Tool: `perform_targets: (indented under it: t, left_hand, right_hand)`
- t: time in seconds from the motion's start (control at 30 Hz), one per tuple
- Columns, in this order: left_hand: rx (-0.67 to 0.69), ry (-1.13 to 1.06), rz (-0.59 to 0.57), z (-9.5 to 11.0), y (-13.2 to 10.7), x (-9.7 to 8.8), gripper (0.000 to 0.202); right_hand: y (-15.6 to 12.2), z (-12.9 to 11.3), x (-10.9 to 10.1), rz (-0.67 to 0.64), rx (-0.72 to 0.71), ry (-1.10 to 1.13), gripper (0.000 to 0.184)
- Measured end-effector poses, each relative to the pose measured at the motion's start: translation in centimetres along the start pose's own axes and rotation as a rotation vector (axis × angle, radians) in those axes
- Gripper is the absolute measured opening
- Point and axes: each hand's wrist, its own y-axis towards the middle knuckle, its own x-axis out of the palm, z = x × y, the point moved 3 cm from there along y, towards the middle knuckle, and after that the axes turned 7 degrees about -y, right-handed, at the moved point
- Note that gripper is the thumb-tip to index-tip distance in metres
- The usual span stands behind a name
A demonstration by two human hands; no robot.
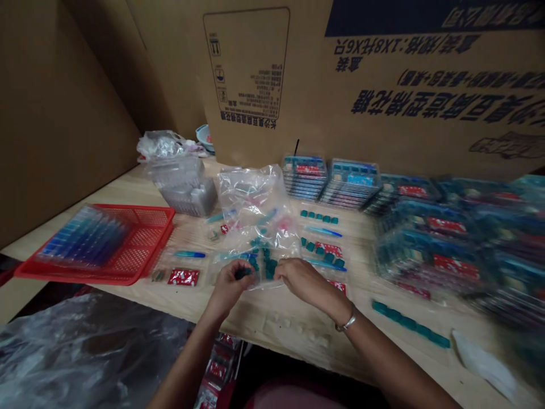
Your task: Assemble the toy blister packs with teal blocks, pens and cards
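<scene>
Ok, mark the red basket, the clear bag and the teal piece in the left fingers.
red basket [149,236], head view, bare mesh at its right end.
clear bag [249,196], head view, crumpled upper part.
teal piece [243,274], head view, the part showing between the left fingers [234,269].

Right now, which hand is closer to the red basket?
Left. The left hand, pinching a teal piece, is just to the right of the red basket. The right hand is farther right still, on the other side of the left hand.
</scene>
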Motion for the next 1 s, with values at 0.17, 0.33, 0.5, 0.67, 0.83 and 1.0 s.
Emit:
perform_targets:
  t: [0.17,0.33,0.5,0.67,0.83,1.0]
  left_hand:
    - [-0.016,-0.002,-0.001,0.0,0.0,0.2,0.021]
    - [-0.098,-0.196,-0.031,0.0,0.1,-0.3,0.036]
    - [-0.169,-0.375,-0.061,0.6,0.0,-0.2,0.042]
    - [-0.131,-0.364,-0.053,0.6,0.1,0.7,0.039]
    - [-0.144,-0.324,0.004,0.1,0.3,0.3,0.040]
    - [-0.151,-0.304,0.027,0.0,0.3,0.0,0.044]
  right_hand:
    - [1.5,-0.9,-0.3,-0.051,0.091,-0.063,0.016]
    - [2.4,-1.2,0.0,-0.092,0.100,-0.110,0.014]
    - [2.3,-1.1,-1.1,0.213,0.065,0.349,0.014]
    - [2.5,-1.5,-1.2,0.232,-0.009,0.510,0.015]
    - [1.7,-0.7,-1.9,0.177,0.218,0.024,0.025]
    - [2.0,-1.2,-1.3,0.044,0.174,-0.128,0.024]
